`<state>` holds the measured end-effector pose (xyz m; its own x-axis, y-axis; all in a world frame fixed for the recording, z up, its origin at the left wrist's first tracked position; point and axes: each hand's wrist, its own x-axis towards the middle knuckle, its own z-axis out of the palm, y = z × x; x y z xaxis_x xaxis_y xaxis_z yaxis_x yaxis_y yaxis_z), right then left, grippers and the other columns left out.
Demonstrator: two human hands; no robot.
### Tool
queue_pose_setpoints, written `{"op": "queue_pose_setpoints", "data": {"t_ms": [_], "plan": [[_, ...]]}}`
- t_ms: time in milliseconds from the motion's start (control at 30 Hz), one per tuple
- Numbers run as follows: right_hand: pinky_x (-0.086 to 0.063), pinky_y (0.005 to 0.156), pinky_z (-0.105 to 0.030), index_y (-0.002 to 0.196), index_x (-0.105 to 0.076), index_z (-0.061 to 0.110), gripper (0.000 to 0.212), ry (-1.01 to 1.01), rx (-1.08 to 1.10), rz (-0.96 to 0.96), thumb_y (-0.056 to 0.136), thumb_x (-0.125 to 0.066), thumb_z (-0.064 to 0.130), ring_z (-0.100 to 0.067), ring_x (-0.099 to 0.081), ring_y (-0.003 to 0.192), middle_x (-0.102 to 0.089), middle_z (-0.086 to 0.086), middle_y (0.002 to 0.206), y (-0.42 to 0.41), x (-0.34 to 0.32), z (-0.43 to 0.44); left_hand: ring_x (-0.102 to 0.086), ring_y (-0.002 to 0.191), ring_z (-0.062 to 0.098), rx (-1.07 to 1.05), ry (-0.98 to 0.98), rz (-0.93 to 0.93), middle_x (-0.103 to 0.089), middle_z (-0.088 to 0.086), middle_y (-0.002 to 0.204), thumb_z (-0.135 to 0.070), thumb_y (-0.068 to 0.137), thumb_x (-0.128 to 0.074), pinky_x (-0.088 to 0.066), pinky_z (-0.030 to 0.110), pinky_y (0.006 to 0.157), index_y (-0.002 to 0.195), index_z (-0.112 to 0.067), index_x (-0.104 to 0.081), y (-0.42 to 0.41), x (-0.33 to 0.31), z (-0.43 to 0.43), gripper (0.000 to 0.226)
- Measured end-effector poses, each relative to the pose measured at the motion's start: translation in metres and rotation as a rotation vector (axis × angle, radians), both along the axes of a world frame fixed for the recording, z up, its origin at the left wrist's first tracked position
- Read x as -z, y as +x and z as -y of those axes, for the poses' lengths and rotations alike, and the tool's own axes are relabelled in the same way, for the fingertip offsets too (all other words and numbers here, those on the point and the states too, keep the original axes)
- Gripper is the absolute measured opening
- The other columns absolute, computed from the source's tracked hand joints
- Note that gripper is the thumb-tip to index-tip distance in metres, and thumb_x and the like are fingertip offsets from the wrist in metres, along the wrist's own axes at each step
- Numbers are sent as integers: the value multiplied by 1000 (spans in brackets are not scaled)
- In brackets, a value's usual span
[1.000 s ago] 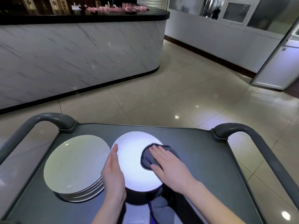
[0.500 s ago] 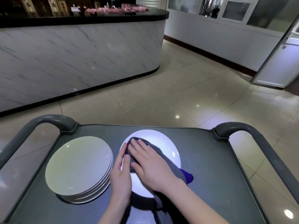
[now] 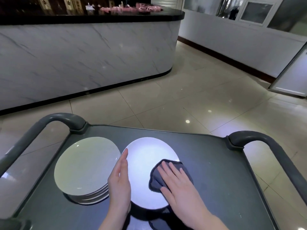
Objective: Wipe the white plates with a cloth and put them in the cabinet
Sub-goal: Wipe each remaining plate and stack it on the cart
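Step in hand: wiping. The single round white plate (image 3: 144, 160) lies flat on the dark grey cart top (image 3: 216, 163) at lower centre of the frame, just beside a stack of round white plates (image 3: 86, 165) on its left. My right hand (image 3: 181, 183) lies palm-down, fingers straight and slightly spread, pressing the dark grey cloth (image 3: 155, 180) onto the plate's lower right portion; this grip pinches nothing. My left hand (image 3: 120, 181) lies along the plate's left rim, fingers straight and pressed together, bracing it. Judgement: the cloth covers only one portion, so the next move calls for sweeping it across the face under even pressure while the left hand prevents sliding. No cabinet is identifiable in view.
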<state>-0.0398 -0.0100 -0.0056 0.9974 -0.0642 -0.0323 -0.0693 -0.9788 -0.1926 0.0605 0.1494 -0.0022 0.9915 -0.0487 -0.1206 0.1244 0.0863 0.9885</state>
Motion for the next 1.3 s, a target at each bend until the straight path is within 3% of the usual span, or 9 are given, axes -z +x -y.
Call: {"op": "queue_pose_setpoints", "data": {"t_ms": [100, 267, 433, 567, 700, 833, 933, 1100, 1300], "plan": [[-30, 107, -31, 145, -46, 27, 54, 7, -154, 17, 94, -38, 41, -15, -40, 140, -37, 7, 155, -9, -3, -14, -44, 120, -26, 49, 13, 36, -54, -51, 119, -58, 92, -38, -35, -3, 91, 120, -50, -60, -1, -7, 4, 36], [9, 121, -27, 154, 3, 39, 56, 228, -234, 64, 105, -23, 40, -3, 16, 148, 14, 23, 161, 25, -9, -26, -47, 125, -19, 146, 33, 94, -54, -47, 125, -58, 86, -42, -36, -1, 95, 127, -51, -56, -6, -12, 14, 44], [3, 123, -33, 155, 4, 33, 58, 187, -28, 151, 102, -18, 33, 1, 21, 146, 15, 20, 161, 55, -24, -37, -50, 120, -20, 116, 12, 130, -57, -36, 128, -40, 94, -49, -38, -1, 91, 130, -44, -55, -12, -17, 23, 36], [5, 121, -30, 156, -5, 35, 56, 262, -200, 82, 103, -25, 34, 1, 18, 147, 12, 24, 161, 38, -21, -37, -54, 115, -19, 30, 27, 95, -62, -41, 117, -48, 94, -48, -45, 8, 95, 124, -52, -58, -7, -17, 19, 31], [7, 121, -28, 156, -11, 37, 56, 250, -279, -12, 104, -32, 34, 1, 14, 148, 10, 27, 159, 8, -9, -22, -53, 132, 21, 25, 75, 20, -66, -8, 132, -31, 106, -45, -46, 33, 107, 123, -45, -65, -1, -4, 14, 30], [-37, 113, -30, 147, -43, 31, 55, 13, -195, 55, 93, -48, 37, -10, -34, 143, -32, 11, 157, -20, 0, -7, -45, 124, -22, 67, 99, 12, -56, -37, 127, -23, 109, -39, -34, 15, 106, 123, -46, -59, -1, -2, 9, 33], [-29, 110, -31, 145, -48, 23, 53, -9, -22, 87, 94, -39, 34, -15, -39, 141, -36, 5, 155, -20, -2, 13, -43, 122, -24, 87, 112, 13, -54, -37, 130, -22, 109, -38, -34, 21, 108, 127, -44, -58, 2, 1, 8, 35], [6, 122, -29, 156, 3, 30, 55, 51, 27, 51, 106, -21, 32, -5, 20, 147, 25, 21, 154, 18, 3, 34, -50, 128, -6, 162, 156, 50, -61, -24, 134, -19, 109, -39, -37, 24, 108, 136, -30, -61, 0, -1, 14, 36], [9, 119, -29, 157, -5, 33, 56, 155, -127, 83, 105, -27, 34, -1, 18, 147, 17, 23, 158, 38, -2, 0, -52, 124, -11, 202, 148, 41, -62, -24, 133, -22, 109, -38, -39, 22, 107, 133, -32, -62, -1, 2, 12, 35]]}}
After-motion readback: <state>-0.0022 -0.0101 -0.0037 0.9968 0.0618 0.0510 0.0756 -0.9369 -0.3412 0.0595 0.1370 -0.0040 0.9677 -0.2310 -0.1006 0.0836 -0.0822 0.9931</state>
